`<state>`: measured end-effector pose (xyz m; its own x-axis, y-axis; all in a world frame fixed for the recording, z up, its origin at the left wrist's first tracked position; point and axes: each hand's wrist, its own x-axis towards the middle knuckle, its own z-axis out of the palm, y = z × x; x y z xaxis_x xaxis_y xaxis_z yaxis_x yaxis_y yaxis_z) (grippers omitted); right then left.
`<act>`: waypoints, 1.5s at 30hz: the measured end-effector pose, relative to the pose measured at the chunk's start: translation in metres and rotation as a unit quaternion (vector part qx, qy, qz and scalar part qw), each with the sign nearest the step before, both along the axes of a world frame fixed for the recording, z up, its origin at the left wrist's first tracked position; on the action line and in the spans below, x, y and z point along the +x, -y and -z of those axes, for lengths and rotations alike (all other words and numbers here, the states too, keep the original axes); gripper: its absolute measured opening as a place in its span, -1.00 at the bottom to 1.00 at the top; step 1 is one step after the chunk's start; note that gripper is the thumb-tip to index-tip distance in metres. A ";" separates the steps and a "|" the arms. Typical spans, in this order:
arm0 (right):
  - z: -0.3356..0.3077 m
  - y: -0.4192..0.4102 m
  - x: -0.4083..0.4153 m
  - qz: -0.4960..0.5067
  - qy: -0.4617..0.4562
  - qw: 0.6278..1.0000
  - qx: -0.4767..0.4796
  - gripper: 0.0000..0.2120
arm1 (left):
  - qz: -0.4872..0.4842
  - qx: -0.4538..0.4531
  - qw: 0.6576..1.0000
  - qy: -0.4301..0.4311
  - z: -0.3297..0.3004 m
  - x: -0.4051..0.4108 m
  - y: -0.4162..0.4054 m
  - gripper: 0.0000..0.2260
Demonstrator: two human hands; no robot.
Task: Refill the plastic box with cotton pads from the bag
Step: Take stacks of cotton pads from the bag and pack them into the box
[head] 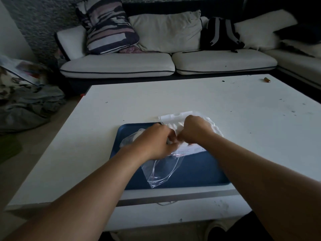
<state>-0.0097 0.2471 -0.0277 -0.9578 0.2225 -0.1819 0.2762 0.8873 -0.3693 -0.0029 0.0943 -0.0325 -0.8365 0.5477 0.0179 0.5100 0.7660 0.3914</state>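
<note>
White bench in front of the sofa: your left hand and right hand have fingers curled, pinching the clear bag of cotton pads over the blue tray, so you're likely just opening it, with no plastic box visible and refilling ahead.

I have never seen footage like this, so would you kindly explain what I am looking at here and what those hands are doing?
There is no machine here: a person wears one camera on the head, looking forward and down at their own arms. The left hand and right hand both pinch a clear plastic bag holding white cotton pads, seemingly at its opening. The bag lies on a blue tray on a white table. A small battery-like object lies at the far corner. Behind stands a sofa with a backpack. I cannot make out the plastic box.
</note>
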 end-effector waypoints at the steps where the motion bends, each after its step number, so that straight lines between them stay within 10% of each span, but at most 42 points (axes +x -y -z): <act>1: 0.004 0.003 0.001 -0.006 -0.010 0.999 0.035 -0.78 | 0.008 -0.013 1.000 0.008 0.003 0.001 -0.001 -0.77; 15: 0.034 0.010 -0.004 -0.021 -0.040 0.978 0.206 -0.88 | 0.071 -0.138 0.988 0.003 0.025 -0.002 -0.006 -0.66; 21: 0.007 -0.006 -0.008 -0.057 0.004 0.997 0.057 -0.66 | 0.048 -0.098 0.994 0.028 0.024 -0.003 -0.003 -0.65; 25: -0.015 -0.006 -0.005 -0.084 -0.093 0.990 -0.069 -0.86 | 0.045 -0.065 0.996 0.032 0.019 -0.008 0.003 -0.56; 34: -0.001 0.016 0.006 -0.086 0.240 0.960 -0.119 -0.86 | 0.017 -0.078 0.997 0.010 0.008 -0.001 0.003 -0.73; 45: -0.006 0.025 0.005 -0.068 0.261 0.954 -0.129 -0.86 | -0.010 -0.103 0.994 0.021 0.004 0.001 0.001 -0.71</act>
<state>-0.0049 0.2221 -0.0214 -0.7392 -0.0149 -0.6734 0.3706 0.8258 -0.4251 -0.0023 0.0936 -0.0363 -0.8447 0.5198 -0.1277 0.4808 0.8418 0.2455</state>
